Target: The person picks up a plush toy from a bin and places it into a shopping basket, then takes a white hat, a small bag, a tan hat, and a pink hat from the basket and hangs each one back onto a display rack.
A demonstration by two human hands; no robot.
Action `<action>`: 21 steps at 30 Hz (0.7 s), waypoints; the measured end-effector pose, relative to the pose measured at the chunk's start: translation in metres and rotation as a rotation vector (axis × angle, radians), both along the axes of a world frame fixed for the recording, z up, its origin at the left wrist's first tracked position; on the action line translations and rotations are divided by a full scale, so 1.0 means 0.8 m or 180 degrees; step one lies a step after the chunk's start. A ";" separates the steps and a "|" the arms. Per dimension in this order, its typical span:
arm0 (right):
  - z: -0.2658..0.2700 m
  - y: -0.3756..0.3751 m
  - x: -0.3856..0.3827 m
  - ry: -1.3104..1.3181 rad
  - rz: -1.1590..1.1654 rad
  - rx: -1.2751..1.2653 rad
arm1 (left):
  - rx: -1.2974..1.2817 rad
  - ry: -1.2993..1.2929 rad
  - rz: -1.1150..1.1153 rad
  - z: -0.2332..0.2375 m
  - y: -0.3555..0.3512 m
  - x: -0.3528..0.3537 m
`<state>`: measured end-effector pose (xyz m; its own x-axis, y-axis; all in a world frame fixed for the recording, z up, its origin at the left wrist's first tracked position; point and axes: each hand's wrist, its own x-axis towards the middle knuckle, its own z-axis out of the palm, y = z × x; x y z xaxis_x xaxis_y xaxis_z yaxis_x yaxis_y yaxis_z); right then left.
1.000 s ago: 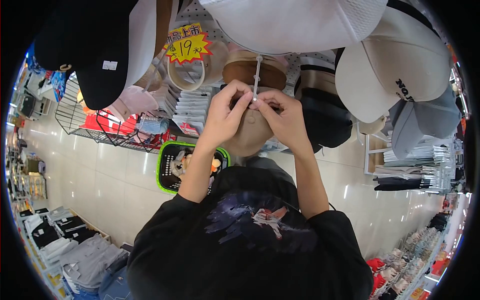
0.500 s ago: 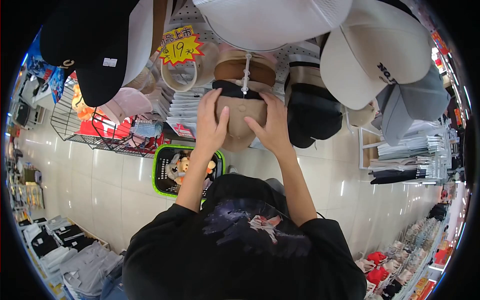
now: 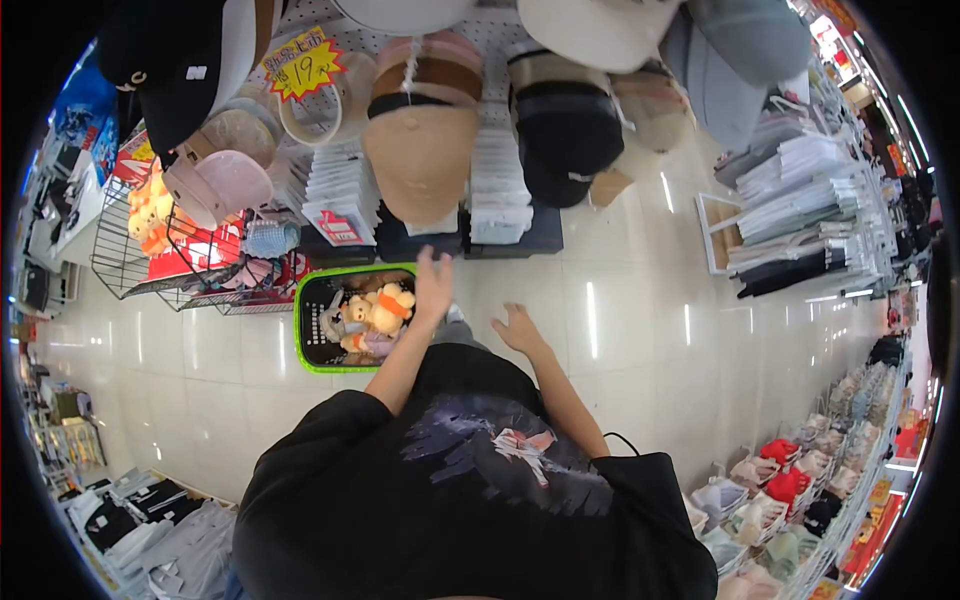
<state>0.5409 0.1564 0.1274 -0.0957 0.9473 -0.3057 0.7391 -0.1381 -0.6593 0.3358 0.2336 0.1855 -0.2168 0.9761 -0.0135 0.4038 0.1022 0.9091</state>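
A tan baseball cap (image 3: 420, 155) hangs from a hook on the pegboard, with a black, a brown and a pink cap stacked behind it. Below its brim is my left hand (image 3: 433, 288), apart from the cap and holding nothing, its fingers loosely extended. My right hand (image 3: 518, 328) is lower and further right, fingers spread, in front of my body. Under my left forearm stands a black shopping basket with a green rim (image 3: 299, 320). Plush toys (image 3: 380, 308) lie inside it. To the right of the tan cap hangs a black cap (image 3: 568, 130).
A yellow price sign (image 3: 303, 68) hangs among caps at the upper left. White packages (image 3: 340, 190) are stacked beside the tan cap. A wire rack (image 3: 125, 255) with toys stands left, a clothing rack (image 3: 800, 215) right. Tiled floor (image 3: 620, 400) shows on both sides.
Both hands have let go of the tan cap and dropped toward my body. The tan cap stays on its hook. The view has shifted, so the hanging caps appear higher and further left.
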 end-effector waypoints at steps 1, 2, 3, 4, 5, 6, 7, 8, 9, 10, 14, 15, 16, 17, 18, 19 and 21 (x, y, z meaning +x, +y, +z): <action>-0.031 -0.043 0.011 0.0007 -0.0094 -0.0127 | -0.0203 0.0422 -0.0644 -0.028 -0.030 0.007; -0.055 -0.085 0.022 -0.0106 -0.0100 -0.0377 | -0.0423 0.0853 -0.1293 -0.051 -0.063 0.009; -0.074 -0.127 0.033 -0.0209 -0.0101 -0.0627 | -0.0780 0.0934 -0.1777 -0.066 -0.098 0.012; -0.087 -0.164 0.042 -0.0152 -0.0173 -0.0866 | -0.1135 0.1001 -0.2248 -0.078 -0.131 0.015; -0.098 -0.197 0.051 -0.0101 -0.0232 -0.1099 | -0.1092 0.1119 -0.2469 -0.090 -0.169 0.014; -0.115 -0.225 0.058 -0.0124 -0.0326 -0.1253 | -0.1058 0.1232 -0.2679 -0.101 -0.210 0.009; -0.125 -0.251 0.061 -0.0147 -0.0398 -0.1417 | -0.1057 0.1349 -0.2873 -0.110 -0.247 0.002; -0.133 -0.276 0.063 -0.0086 -0.0358 -0.1457 | -0.1257 0.1369 -0.3183 -0.117 -0.276 -0.009; -0.137 -0.292 0.059 -0.0055 -0.0581 -0.1372 | -0.1610 0.1394 -0.3301 -0.106 -0.296 -0.021; -0.144 -0.309 0.048 -0.0026 -0.0804 -0.1294 | -0.1969 0.1405 -0.3407 -0.090 -0.316 -0.035; -0.165 -0.352 0.009 0.0431 -0.0839 -0.1749 | -0.2006 0.0919 -0.2566 -0.057 -0.353 -0.072; -0.158 -0.357 -0.005 0.0803 -0.0923 -0.1934 | -0.2085 0.0887 -0.2518 -0.060 -0.362 -0.084; -0.152 -0.361 -0.021 0.1178 -0.1006 -0.2128 | -0.2167 0.0858 -0.2471 -0.063 -0.370 -0.099; -0.146 -0.358 -0.033 0.1192 -0.0940 -0.2134 | -0.2177 0.0873 -0.2405 -0.067 -0.379 -0.111; -0.145 -0.355 -0.040 0.1026 -0.0750 -0.2142 | -0.2204 0.1293 -0.2636 -0.068 -0.391 -0.119; -0.144 -0.354 -0.047 0.0848 -0.0563 -0.2154 | -0.2235 0.1700 -0.2869 -0.070 -0.403 -0.128; -0.144 -0.351 -0.063 0.0879 -0.0600 -0.2065 | -0.2377 0.1883 -0.3012 -0.078 -0.418 -0.146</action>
